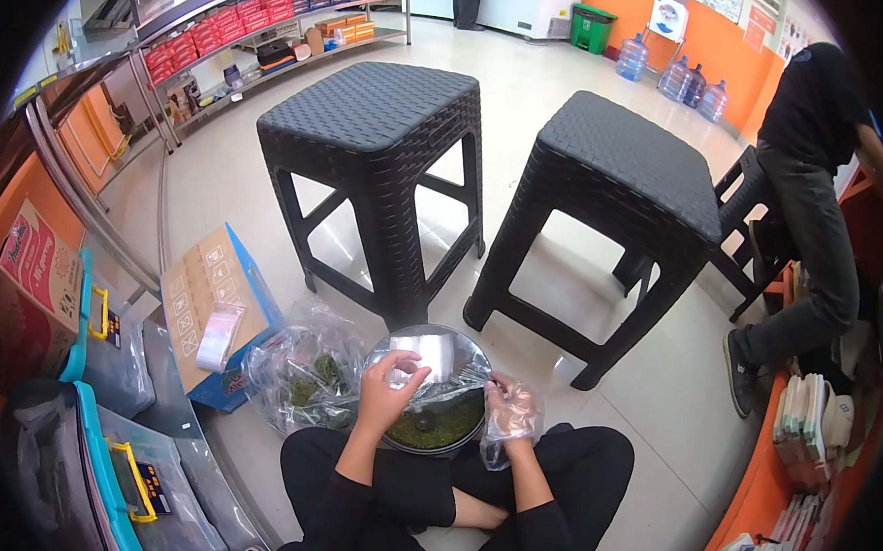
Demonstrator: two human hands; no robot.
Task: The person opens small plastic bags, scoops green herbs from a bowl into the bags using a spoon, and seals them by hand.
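Note:
My left hand (385, 391) is bare, its thumb and fingers curled into a pinch above a round metal pan (477, 354). A wrinkled sheet of clear thin plastic (452, 382) stretches between my two hands, and the left fingertips appear to grip it. My right hand (512, 409) wears a loose clear plastic glove and closes on the plastic's other end at the pan's right rim. Fine green flakes (435, 428) cover the pan's bottom around a dark central knob. Left of the pan lies a clear plastic bag (304, 368) with green clumps inside.
Two black stools (370, 105) (629, 156) stand just ahead. A cardboard box (209, 300) carries a small plastic packet (220, 337). Clear bins (157, 480) line the left. A person in dark clothes (810, 193) stands at right beside an orange shelf (747, 501).

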